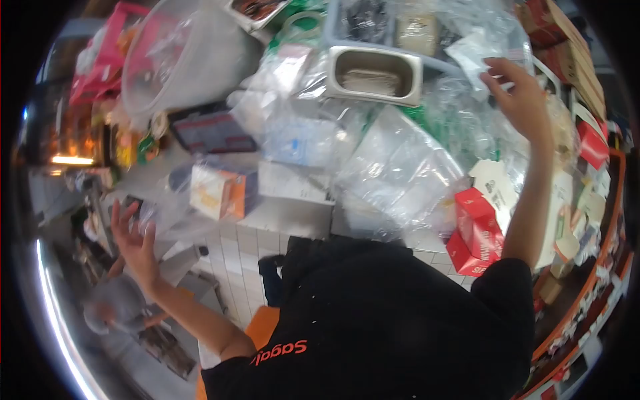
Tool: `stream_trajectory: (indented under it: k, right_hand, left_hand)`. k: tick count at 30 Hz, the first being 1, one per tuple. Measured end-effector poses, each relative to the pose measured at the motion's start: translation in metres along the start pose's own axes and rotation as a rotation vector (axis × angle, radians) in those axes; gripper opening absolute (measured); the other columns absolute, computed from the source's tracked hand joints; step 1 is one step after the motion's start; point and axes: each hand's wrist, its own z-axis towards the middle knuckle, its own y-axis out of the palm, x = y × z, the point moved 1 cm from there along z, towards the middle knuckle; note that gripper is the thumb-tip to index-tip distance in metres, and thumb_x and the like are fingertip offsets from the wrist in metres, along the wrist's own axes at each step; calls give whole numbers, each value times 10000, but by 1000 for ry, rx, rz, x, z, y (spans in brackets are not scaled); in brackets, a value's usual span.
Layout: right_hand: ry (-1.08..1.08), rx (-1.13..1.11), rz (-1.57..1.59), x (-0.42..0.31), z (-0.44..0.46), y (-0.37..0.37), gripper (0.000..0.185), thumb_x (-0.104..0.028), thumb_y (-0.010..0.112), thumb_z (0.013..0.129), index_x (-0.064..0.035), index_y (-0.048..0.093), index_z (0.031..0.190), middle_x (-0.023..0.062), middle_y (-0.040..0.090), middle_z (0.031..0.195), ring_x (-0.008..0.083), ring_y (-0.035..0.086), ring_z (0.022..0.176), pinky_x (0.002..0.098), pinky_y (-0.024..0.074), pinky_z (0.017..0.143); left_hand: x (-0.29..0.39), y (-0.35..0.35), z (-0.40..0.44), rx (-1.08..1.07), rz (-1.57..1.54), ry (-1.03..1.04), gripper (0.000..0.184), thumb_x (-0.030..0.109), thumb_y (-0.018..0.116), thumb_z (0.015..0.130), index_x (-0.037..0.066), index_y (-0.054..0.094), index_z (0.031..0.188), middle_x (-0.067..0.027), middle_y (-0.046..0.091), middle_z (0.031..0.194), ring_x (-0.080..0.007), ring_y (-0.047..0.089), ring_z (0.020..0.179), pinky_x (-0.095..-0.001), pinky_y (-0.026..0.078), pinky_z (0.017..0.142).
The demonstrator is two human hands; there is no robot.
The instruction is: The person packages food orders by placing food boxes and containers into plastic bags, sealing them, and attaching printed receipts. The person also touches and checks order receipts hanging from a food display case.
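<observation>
My left hand (137, 247) is raised at the left with its fingers spread and nothing in it. Near it, a clear plastic bag (177, 217) lies at the counter's edge, by an orange-and-white box (212, 192). At the upper right, my right hand (521, 99) reaches over the piled counter, its fingers apart. Its fingertips are at the edge of a whitish plastic packet (469, 56); whether they touch it I cannot tell. Left of that packet stands a steel pan (333, 75) with a flat stack inside. A large clear plastic bag (403, 163) lies below the pan.
Red cartons (477, 227) stand at the counter's right front. A grey-blue bin (330, 23) holds packets at the back. A big translucent tub (230, 57) and a pink basket (87, 87) are upper left. Another person in a grey cap (110, 300) is at lower left.
</observation>
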Motion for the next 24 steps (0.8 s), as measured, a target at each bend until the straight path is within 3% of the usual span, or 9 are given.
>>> stream_trajectory:
  k: [2, 5, 8, 11, 14, 16, 19, 22, 24]
  right_hand:
    - [24, 99, 76, 15, 5, 3, 256, -283, 677, 872, -55, 696, 987, 89, 703, 806, 203, 667, 720, 316, 518, 692]
    - [268, 460, 48, 76, 12, -20, 232, -274, 670, 868, -59, 700, 951, 102, 700, 790, 197, 668, 707, 308, 515, 692]
    - [453, 807, -33, 141, 16, -54, 226, -276, 660, 868, -62, 695, 931, 115, 696, 805, 197, 669, 728, 310, 511, 694]
    - [214, 617, 62, 150, 33, -36, 231, -277, 654, 869, -53, 690, 914, 115, 695, 825, 213, 669, 766, 326, 507, 699]
    - [-57, 85, 103, 77, 60, 26, 332, -375, 665, 858, -48, 691, 915, 147, 692, 872, 290, 667, 827, 367, 513, 733]
    - [112, -66, -120, 64, 93, 73, 472, -487, 670, 821, -34, 694, 949, 155, 703, 936, 326, 667, 927, 414, 522, 790]
    - [315, -171, -278, 54, 118, 93, 488, -492, 703, 790, -15, 711, 895, 163, 710, 904, 337, 680, 881, 416, 535, 770]
    - [262, -383, -272, 55, 120, 80, 485, -469, 735, 746, -11, 713, 905, 175, 710, 944, 331, 682, 917, 416, 539, 793]
    - [298, -374, -257, 61, 112, 80, 454, -443, 728, 739, -30, 717, 926, 176, 707, 971, 331, 682, 920, 417, 539, 798]
  left_hand:
    - [6, 5, -2, -1, 53, 92, 797, 143, 741, 800, 118, 329, 1482, -104, 482, 1287, -209, 443, 1243, -377, 342, 1033]
    - [4, 0, -5, -37, 55, 48, 847, 210, 769, 782, 118, 315, 1492, -108, 471, 1293, -187, 451, 1200, -337, 369, 997]
    - [-1, -1, -6, -44, 106, 99, 824, 184, 751, 786, 112, 326, 1487, -112, 475, 1296, -181, 465, 1171, -320, 361, 997]
    - [7, 11, -1, -37, 90, 39, 797, 118, 721, 791, 103, 329, 1485, -119, 480, 1288, -195, 458, 1189, -326, 338, 1029]
    - [9, 15, 6, -33, 112, 71, 773, 51, 678, 799, 120, 330, 1486, -112, 483, 1282, -181, 476, 1136, -303, 355, 997]
    - [6, 20, 14, -39, 113, 92, 770, 24, 667, 794, 135, 337, 1482, -109, 481, 1289, -157, 492, 1062, -279, 380, 943]
    - [35, 34, 9, -74, 111, -10, 781, -2, 665, 799, 135, 327, 1490, -130, 478, 1299, -224, 446, 1233, -320, 279, 1081]
    - [43, 22, -5, -62, 293, -42, 861, 40, 704, 737, 153, 315, 1497, -153, 475, 1320, -245, 439, 1259, -346, 295, 1069]
    - [45, 18, -13, -63, 367, -38, 929, 70, 723, 683, 147, 293, 1504, -173, 495, 1308, -279, 448, 1264, -379, 326, 1055]
